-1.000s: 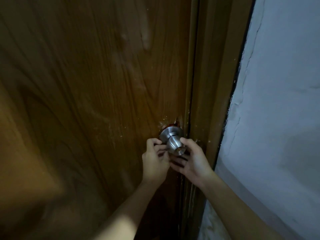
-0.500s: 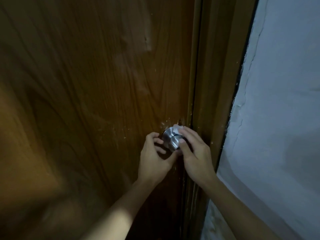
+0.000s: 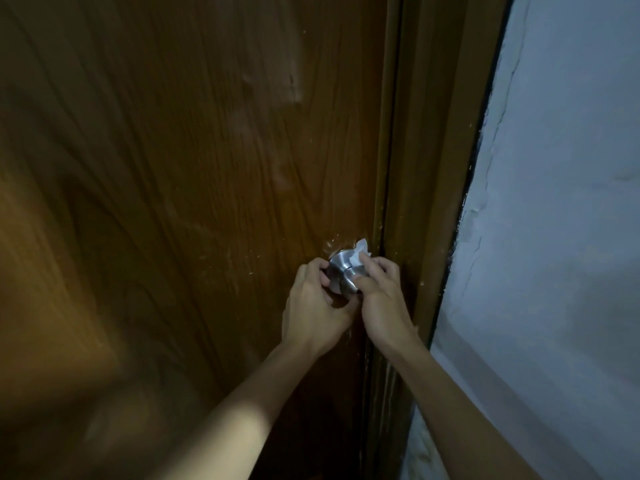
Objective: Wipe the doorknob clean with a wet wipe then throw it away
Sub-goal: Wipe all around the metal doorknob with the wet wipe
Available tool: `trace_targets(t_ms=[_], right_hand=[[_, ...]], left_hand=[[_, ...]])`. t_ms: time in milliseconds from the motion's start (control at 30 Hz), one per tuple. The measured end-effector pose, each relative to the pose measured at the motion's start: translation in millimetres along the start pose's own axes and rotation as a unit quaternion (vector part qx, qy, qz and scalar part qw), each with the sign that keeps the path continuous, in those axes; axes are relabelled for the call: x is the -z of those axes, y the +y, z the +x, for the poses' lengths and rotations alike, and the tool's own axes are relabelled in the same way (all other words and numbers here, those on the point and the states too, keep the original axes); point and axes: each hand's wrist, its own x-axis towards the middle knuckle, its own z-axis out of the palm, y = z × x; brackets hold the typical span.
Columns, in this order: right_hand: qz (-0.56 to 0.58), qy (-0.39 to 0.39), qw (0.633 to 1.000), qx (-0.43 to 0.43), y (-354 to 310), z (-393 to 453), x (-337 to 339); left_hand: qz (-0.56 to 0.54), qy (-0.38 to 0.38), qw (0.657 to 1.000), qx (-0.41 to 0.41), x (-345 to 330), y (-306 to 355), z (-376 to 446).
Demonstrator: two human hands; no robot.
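A round silver doorknob (image 3: 341,271) sticks out of the brown wooden door (image 3: 194,174) near its right edge. My right hand (image 3: 381,299) presses a white wet wipe (image 3: 360,253) against the knob's top right side; a crumpled corner of the wipe pokes out above my fingers. My left hand (image 3: 311,306) cups the knob from the left and below, fingertips touching its collar. Most of the knob's front is hidden behind my two hands.
The brown door frame (image 3: 433,168) runs down just right of the knob. A pale blue-white wall (image 3: 561,202) with cracked paint along its edge fills the right side. The scene is dim.
My right hand has slid from under the knob up onto its top right side, bringing the white wipe into sight. My left hand has stayed on the knob's left side.
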Motion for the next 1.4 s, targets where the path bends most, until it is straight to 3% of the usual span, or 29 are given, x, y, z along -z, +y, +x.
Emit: trace_targets(t_ms=[133, 400, 533, 667, 767, 900, 1033, 1200, 1300, 1400], right_hand=[[0.165, 0.049, 0.981, -0.088, 0.8, -3.8, -9.1], [0.454, 0.081, 0.858, -0.225, -15.7, -3.7, -6.6], [0.523, 0.036, 0.798, -0.298, -10.4, -12.3, -0.9], [0.669, -0.034, 0.677, -0.307, -0.8, -25.1, -7.9], [0.703, -0.044, 0.651, -0.284, 7.4, -27.0, -15.4], [0.667, -0.067, 0.685, -0.285, 12.8, -31.7, -12.3], [0.533, -0.1, 0.798, -0.265, 8.8, -36.2, -2.1], [0.423, -0.146, 0.862, -0.24, -3.2, -39.7, 8.3], [0.335, -0.13, 0.909, -0.212, -11.5, -40.2, 16.7], [0.263, -0.064, 0.949, -0.161, -19.8, -39.0, 28.5]], left_hand=[[0.015, -0.004, 1.0, -0.009, 2.2, -1.3, 1.2], [0.047, -0.019, 0.999, -0.01, 7.1, -0.2, 5.1], [0.045, -0.025, 0.999, -0.004, 8.1, 1.2, 5.0], [0.068, -0.021, 0.997, -0.012, 8.9, 4.0, 3.4], [0.081, -0.028, 0.996, -0.02, 13.5, 6.4, 1.9], [0.046, -0.066, 0.996, -0.05, 25.6, 6.0, -7.9], [-0.003, -0.031, 0.999, -0.027, 38.8, 2.0, -14.9], [-0.043, -0.09, 0.995, -0.002, 52.5, 2.7, -17.9], [-0.114, -0.085, 0.989, 0.029, 58.0, 3.5, -16.2], [-0.185, -0.046, 0.978, 0.091, 61.8, 3.7, -12.7]])
